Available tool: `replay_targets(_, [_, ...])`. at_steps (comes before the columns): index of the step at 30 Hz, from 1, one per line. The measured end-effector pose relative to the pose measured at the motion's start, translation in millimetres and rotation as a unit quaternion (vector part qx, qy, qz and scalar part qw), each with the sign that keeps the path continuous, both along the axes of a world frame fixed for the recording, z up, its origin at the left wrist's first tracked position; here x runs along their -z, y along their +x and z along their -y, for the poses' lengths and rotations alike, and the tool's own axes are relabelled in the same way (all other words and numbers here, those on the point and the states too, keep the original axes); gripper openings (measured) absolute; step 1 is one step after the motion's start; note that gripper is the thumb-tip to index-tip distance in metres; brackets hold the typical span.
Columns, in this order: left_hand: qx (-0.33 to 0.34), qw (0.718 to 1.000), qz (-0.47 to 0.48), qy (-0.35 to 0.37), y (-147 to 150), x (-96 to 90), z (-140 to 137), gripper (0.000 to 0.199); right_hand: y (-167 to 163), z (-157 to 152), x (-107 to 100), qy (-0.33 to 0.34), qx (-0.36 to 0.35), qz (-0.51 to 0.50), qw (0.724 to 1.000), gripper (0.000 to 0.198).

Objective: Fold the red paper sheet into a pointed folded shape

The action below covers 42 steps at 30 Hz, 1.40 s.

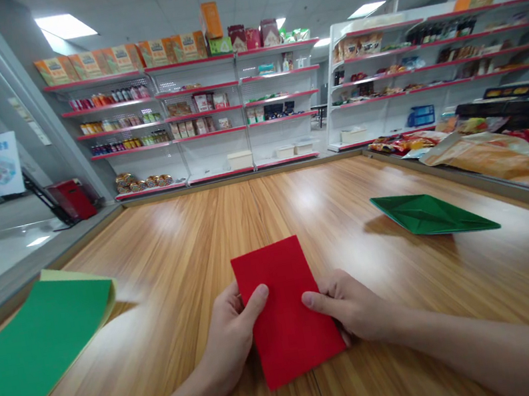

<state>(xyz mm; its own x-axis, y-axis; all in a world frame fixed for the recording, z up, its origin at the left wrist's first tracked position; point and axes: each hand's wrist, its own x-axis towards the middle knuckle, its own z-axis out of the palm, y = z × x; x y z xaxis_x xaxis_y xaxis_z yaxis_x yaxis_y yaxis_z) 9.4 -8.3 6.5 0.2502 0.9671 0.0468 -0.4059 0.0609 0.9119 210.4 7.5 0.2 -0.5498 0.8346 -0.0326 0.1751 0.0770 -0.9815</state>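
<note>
At the far left a white upright sign with blue print stands beyond the table, with a glossy red box-shaped object just right of it; nearer, on the left part of the wood-grained brown tabletop, lies a long green paper sheet, its far end curling up (a pale yellow layer shows along the edge); behind the table, white shelving with red shelf edges carries bottles, jars and packets, with orange printed cartons along its top.

Near the middle, the left hand grips the left edge of a flat red paper rectangle, thumb lying on the front face, fingers mostly hidden behind; the red rectangle is between the two hands, over the near half of the tabletop, tilted slightly, its face smooth and plain; whether its lower edge touches the wood I cannot tell; the right hand pinches the opposite edge, thumb likewise on the front.

Farther right, well apart from the hands, rests a dark green folded paper piece, pointed at both ends and creased across its face; past the table's right border lies a shiny orange-and-clear plastic package, among other colourful packets.
</note>
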Motion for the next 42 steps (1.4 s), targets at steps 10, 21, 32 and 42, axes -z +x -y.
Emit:
replay_targets(10, [0.071, 0.997, -0.044, -0.004, 0, 0.7, 1, 0.028, -3, -2, 0, -0.002, 0.035, -0.018, 0.999, 0.060])
replay_targets(21, [0.089, 0.990, -0.107, -0.004, -3, 3.3, -4, 0.035, -2, -6, -2, -0.032, 0.012, -0.045, 0.998, 0.061])
replay_targets(32, [0.089, 0.925, -0.343, 0.137, -2, -1.9, 6, 0.041, 0, -5, -5, 0.076, -0.071, 0.028, 0.994, 0.048])
replay_targets(42, [0.109, 0.935, -0.315, 0.118, 2, -4.7, 8, 0.040, 1, 2, -14, 0.096, -0.105, 0.048, 0.989, 0.042])
